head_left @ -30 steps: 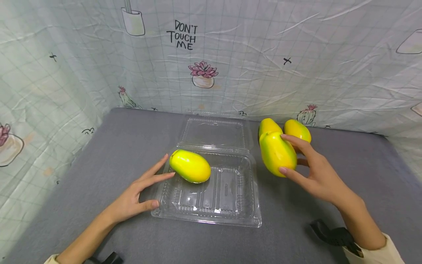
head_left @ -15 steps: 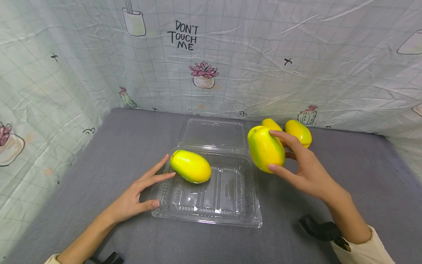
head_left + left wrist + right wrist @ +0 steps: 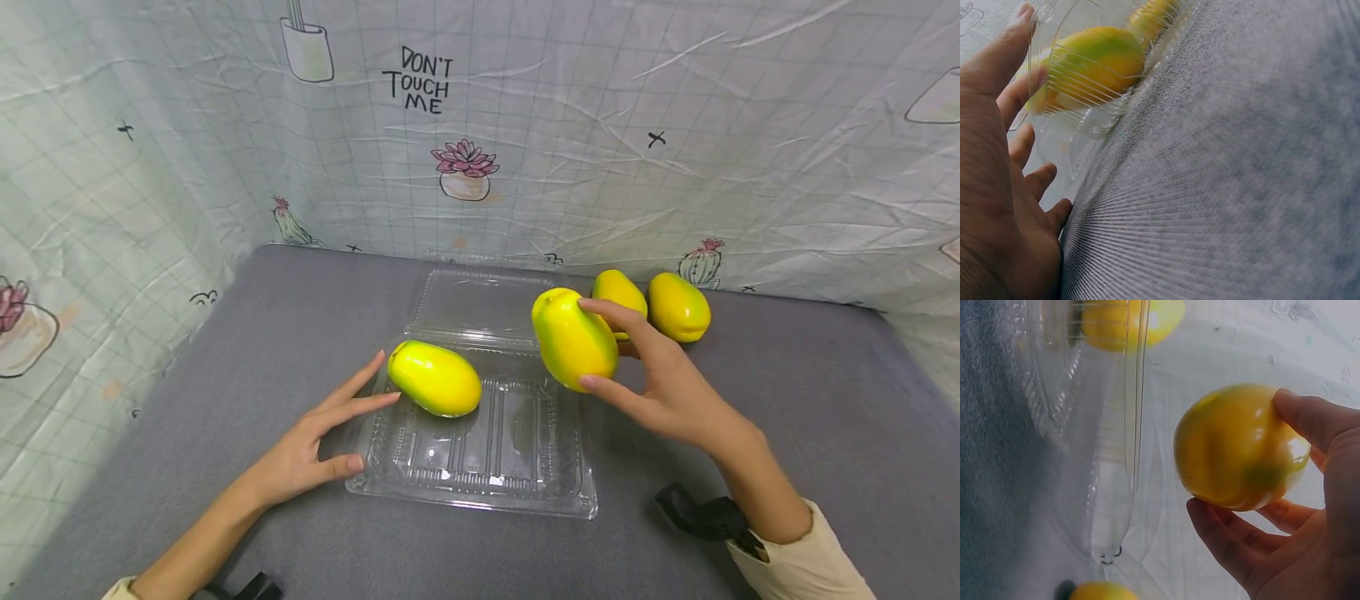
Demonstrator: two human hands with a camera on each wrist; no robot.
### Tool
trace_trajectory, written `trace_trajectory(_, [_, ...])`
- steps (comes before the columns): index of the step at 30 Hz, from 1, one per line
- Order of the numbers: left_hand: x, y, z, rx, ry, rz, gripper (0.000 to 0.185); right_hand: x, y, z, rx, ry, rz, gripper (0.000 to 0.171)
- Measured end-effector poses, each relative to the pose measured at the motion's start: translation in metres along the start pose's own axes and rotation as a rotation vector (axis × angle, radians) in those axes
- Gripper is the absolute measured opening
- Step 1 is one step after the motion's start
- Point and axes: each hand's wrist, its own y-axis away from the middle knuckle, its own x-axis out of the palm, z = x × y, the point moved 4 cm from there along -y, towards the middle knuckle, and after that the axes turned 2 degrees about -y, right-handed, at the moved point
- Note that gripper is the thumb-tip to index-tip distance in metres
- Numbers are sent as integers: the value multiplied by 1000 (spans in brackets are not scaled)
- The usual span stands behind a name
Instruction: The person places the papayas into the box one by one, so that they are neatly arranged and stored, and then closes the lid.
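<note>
Your left hand (image 3: 300,454) lies flat with straight fingers on the grey tabletop (image 3: 225,367), touching the clear tray's (image 3: 480,467) left edge. One mango (image 3: 435,377) rests inside the tray's back-left corner. Your right hand (image 3: 660,392) pinches a second mango (image 3: 573,339) above the tray's back-right corner; two more mangoes (image 3: 678,306) lie beyond.

Even, bright, diffuse lighting from above; shadows on the grey tabletop (image 3: 225,350) are soft and faint. Small glare spots mark the clear plastic tray (image 3: 480,467) and the glossy yellow fruit (image 3: 573,340). The head view bows straight lines toward its edges. Both wrist views are soft, with near skin and cloth weave blurred.
</note>
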Motion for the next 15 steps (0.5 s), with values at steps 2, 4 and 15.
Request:
trace_trajectory(2, [0,0,0,-1,2,1,54,2,-3,7,-17,-11,0,77])
trace_trajectory(4, [0,0,0,-1,5,2,54,4,-6,16,-38,-14,-5,76])
trace_trajectory(15, [-1,1,1,-25,2,11,56,18,-10,32,-66,-3,13,70])
